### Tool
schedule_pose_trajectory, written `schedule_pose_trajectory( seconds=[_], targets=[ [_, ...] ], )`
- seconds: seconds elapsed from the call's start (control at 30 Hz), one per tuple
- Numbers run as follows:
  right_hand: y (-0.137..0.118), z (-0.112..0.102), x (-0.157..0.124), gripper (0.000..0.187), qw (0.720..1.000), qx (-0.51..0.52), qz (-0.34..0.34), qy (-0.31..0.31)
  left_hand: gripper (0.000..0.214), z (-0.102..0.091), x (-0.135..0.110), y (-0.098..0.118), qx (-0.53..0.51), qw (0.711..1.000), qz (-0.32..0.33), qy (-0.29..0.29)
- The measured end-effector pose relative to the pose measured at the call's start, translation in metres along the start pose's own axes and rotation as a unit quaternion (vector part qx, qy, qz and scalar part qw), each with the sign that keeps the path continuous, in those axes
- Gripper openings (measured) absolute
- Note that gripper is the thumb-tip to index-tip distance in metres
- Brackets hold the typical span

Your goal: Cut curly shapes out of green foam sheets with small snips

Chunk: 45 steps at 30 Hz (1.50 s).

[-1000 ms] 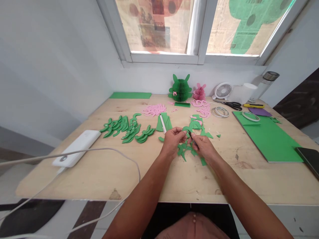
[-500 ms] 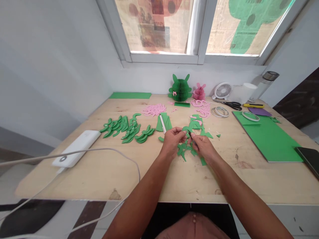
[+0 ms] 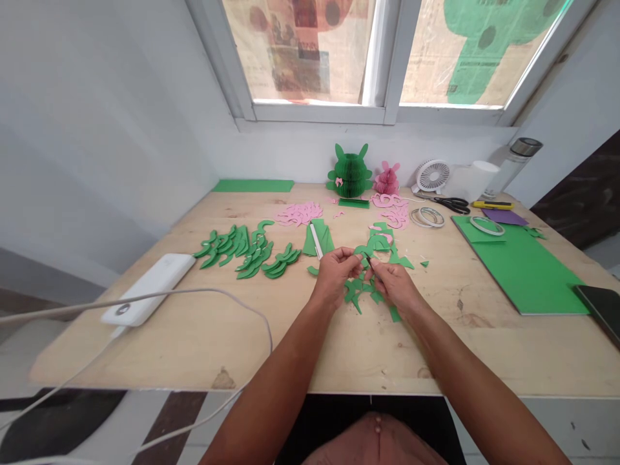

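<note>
Between the thumb and fingers of my left hand is a curved green paper piece, partly hidden by the fingertips. My right hand is closed on small dark scissors, with just the slim tip showing at the paper's edge; the rest is hidden in the fingers. Beneath both hands lie green paper scraps. A white pen rests on folded green paper beyond my left hand. Further left, cut green curved pieces lie in overlapping heaps.
Pink paper cutouts lie behind the green heaps. A green paper figure and a pink one stand by the wall. Tape rolls, black scissors and green sheets are rightward. A cabled white power bank lies left.
My right fingers have shifted slightly around the scissors, and less of the dark handle shows. My left hand and the paper piece stay almost where they were.
</note>
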State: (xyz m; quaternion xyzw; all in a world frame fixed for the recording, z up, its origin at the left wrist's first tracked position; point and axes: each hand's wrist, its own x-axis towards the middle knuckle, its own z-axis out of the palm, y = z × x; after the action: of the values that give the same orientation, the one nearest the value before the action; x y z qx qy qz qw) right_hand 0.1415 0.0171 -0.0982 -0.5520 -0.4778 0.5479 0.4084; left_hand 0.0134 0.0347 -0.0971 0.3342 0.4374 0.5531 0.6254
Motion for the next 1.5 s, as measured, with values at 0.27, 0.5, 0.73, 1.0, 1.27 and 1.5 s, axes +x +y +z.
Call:
schedule_pose_trajectory(
  seconds=[0.27,0.5,0.73,1.0,1.27,1.5],
  targets=[
    [-0.0001,-0.0003,-0.0006,0.050,1.000,-0.002,-0.007,0.003,0.024,-0.0007,0.0004,-0.0010,0.002,1.000,0.006,-0.011],
    [0.0007,0.0005,0.0004,0.049,1.000,-0.002,-0.002,-0.002,0.027,-0.0006,0.0006,0.0000,0.003,1.000,0.001,-0.009],
    [0.0006,0.0004,0.0003,0.048,1.000,-0.010,-0.015,-0.006,0.026,0.0001,0.0001,0.0012,0.006,1.000,-0.007,-0.014],
    [0.0021,-0.0014,0.0016,0.049,1.000,-0.011,-0.014,-0.013,0.025,-0.0010,0.0001,0.0010,0.006,1.000,-0.005,-0.021],
    [-0.0005,-0.0002,0.0001,0.048,1.000,-0.012,-0.006,-0.011,0.025,-0.0015,0.0011,0.0013,0.004,1.000,-0.011,-0.026],
    [0.0007,-0.0010,0.0001,0.050,1.000,-0.005,-0.010,-0.016,0.024,-0.0014,0.0003,0.0024,0.000,1.000,-0.014,-0.025]
  ],
)
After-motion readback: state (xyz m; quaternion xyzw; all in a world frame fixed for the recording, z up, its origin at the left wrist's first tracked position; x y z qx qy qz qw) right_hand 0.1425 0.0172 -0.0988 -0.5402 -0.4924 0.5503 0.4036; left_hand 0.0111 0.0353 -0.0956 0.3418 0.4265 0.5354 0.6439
